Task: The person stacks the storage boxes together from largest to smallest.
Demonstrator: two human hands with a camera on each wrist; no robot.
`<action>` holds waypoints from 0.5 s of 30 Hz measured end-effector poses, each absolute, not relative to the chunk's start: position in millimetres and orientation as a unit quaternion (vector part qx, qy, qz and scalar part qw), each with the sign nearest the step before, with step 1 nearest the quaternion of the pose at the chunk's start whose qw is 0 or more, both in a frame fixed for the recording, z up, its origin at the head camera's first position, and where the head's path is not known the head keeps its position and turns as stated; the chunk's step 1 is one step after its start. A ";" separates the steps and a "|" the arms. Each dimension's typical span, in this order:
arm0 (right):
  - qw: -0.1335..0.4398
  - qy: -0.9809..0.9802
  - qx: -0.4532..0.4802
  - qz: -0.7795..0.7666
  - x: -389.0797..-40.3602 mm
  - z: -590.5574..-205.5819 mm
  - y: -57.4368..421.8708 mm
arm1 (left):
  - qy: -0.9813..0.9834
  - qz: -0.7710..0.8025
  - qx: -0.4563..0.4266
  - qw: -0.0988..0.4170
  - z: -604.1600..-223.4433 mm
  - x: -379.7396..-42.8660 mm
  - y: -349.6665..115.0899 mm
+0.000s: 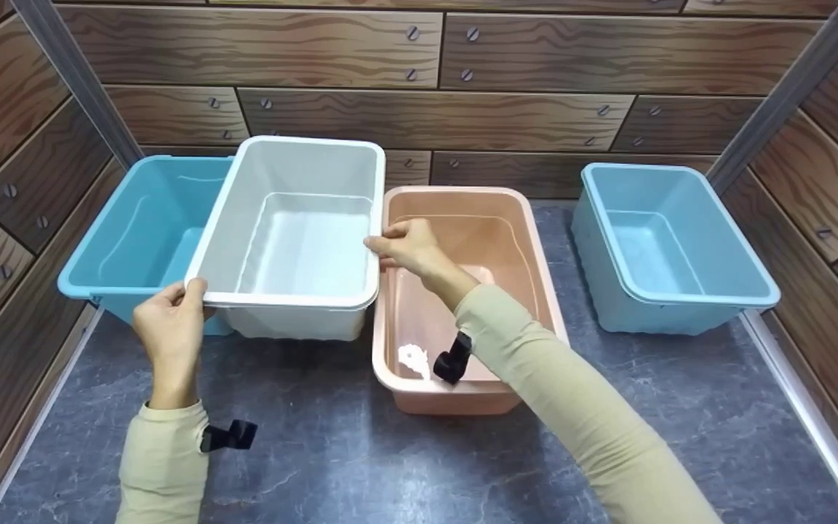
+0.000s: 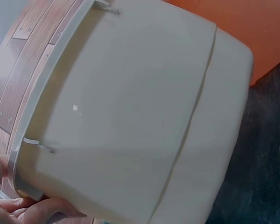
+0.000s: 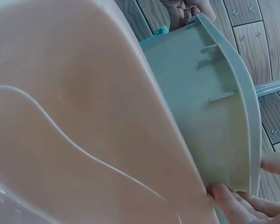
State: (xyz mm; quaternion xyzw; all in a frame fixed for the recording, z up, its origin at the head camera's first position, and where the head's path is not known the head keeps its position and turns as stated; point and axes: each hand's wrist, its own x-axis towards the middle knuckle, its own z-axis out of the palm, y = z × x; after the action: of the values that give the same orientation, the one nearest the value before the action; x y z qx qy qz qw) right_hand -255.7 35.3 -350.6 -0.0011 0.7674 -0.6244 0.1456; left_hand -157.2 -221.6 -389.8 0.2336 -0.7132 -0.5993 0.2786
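Observation:
Both hands hold a white plastic tub [image 1: 302, 300] by its rim. At its near left corner the left hand [image 1: 172, 320] pinches the rim, thumb on top and fingers curled beneath, as the left wrist view shows on the tub's outer wall [image 2: 130, 102]. On the right long side, the right hand [image 1: 412, 251] grips the rim between thumb and fingers. The white tub overlaps a teal tub [image 1: 121, 240] on its left. To its right stands a peach tub [image 1: 470, 386], with the right forearm reaching over it.
A light blue tub [image 1: 688, 298] stands at the right on the dark marbled surface [image 1: 302, 466]. Inside the peach tub's near end lies a small white thing [image 1: 413, 359]. Wood-patterned walls [image 1: 419, 120] and metal edge strips [image 1: 804, 407] enclose the area.

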 end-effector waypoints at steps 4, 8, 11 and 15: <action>0.129 0.774 0.016 -0.620 -255.9 -350.0 33.5 | -0.711 -0.601 0.235 0.279 -388.7 -157.2 -220.8; 0.114 0.764 0.035 -0.635 -255.2 -350.0 30.3 | -0.712 -0.606 0.228 0.271 -387.8 -156.2 -221.5; 0.103 0.751 0.051 -0.650 -254.9 -350.9 28.6 | -0.715 -0.610 0.223 0.257 -386.3 -155.3 -222.2; 0.095 0.745 0.065 -0.657 -254.8 -353.5 29.1 | -0.730 -0.606 0.215 0.233 -383.4 -154.3 -223.1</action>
State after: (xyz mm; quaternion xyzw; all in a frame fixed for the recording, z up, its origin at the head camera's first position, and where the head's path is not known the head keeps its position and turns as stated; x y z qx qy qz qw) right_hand -254.8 29.1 -353.5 0.0653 0.7450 -0.6570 0.0952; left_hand -154.3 -223.1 -383.4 0.2151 -0.7296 -0.6060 0.2326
